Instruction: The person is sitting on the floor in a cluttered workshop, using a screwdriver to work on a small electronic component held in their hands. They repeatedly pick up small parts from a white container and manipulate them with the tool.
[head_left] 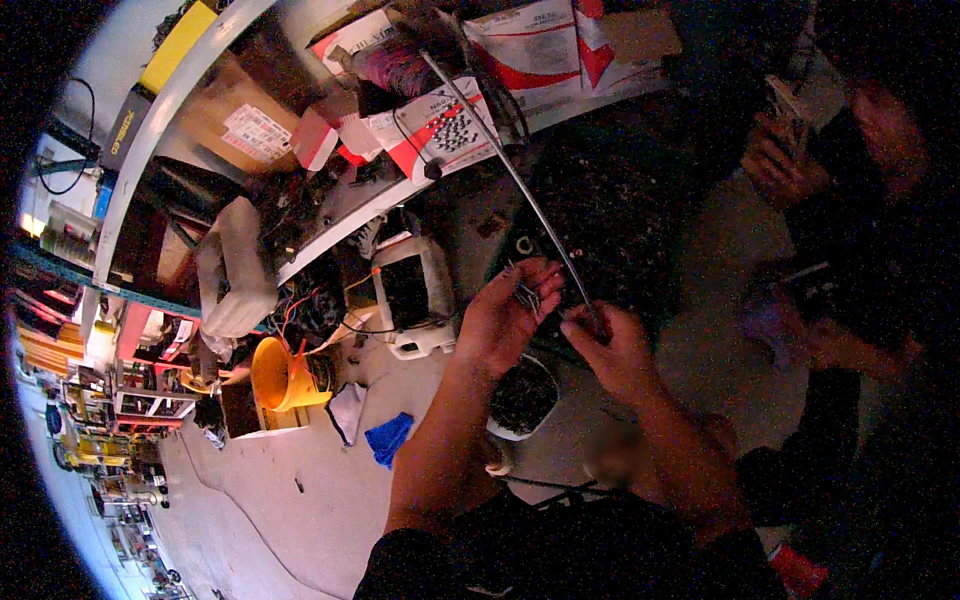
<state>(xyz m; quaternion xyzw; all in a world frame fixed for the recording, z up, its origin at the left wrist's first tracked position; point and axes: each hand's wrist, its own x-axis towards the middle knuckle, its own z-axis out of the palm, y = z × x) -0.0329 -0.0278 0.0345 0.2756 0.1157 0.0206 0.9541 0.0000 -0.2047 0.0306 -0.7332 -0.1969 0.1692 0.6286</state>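
Observation:
My left hand [512, 312] is turned palm up with its fingers curled round several small shiny metal pieces [528, 298]; they look like screws or pins, too small to tell. Just to the right, my right hand [612, 350] pinches the lower end of a long thin metal rod [512, 172]. Slanting up and to the left, the rod reaches a white and red box [410, 150] on the shelf, with a heap of small dark metal pieces [452, 132] on it. Beneath my hands stands a white tub [549, 396] with dark contents.
A metal shelf [350, 232] holds cardboard boxes [235, 120]. Below are a cut-open white jug [428, 285], a yellow bucket [275, 375] and a blue cloth [388, 440] on the floor. At the right, in shadow, another person's hand [785, 165] holds something I cannot make out.

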